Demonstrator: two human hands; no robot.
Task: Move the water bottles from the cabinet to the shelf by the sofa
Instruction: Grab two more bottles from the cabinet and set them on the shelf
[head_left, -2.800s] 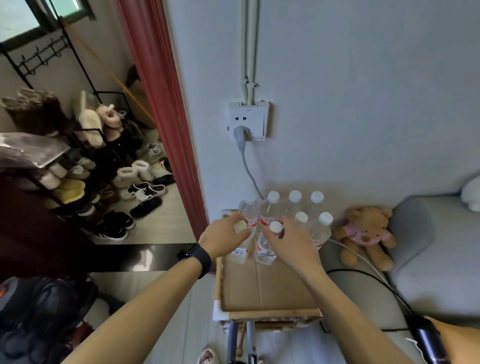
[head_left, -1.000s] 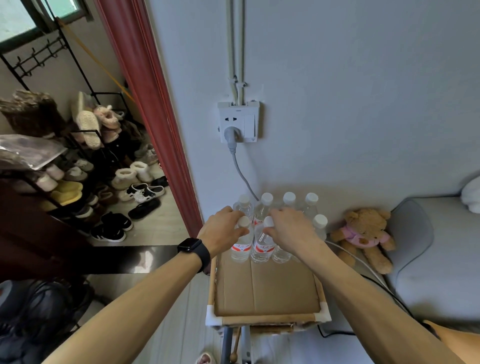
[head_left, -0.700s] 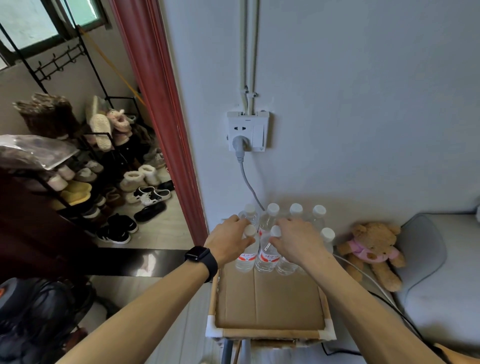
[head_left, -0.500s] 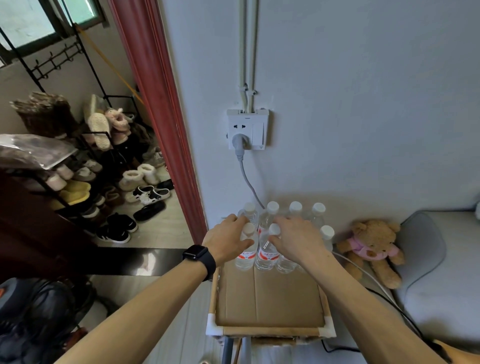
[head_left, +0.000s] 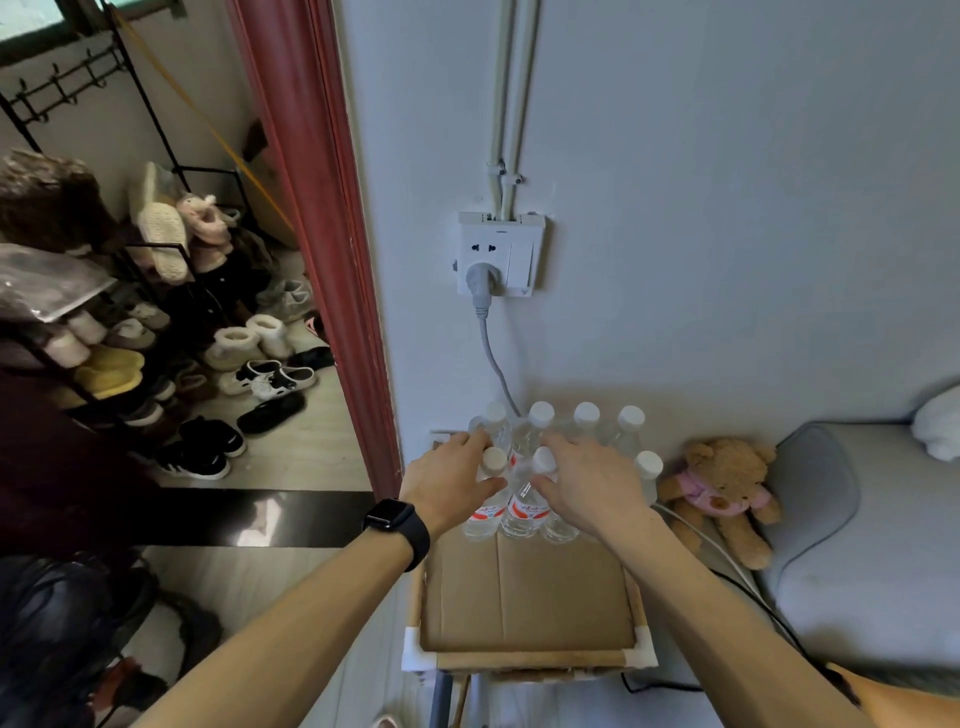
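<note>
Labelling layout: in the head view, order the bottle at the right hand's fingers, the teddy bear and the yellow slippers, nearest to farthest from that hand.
1. Front-row bottle, in the right hand's grasp.
2. Teddy bear, right, beside the sofa.
3. Yellow slippers, far left on the shoe rack.

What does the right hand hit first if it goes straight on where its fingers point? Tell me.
The right hand, gripping a front clear plastic bottle, points at the back row of white-capped clear bottles; it would likely meet those before the grey wall.
</note>
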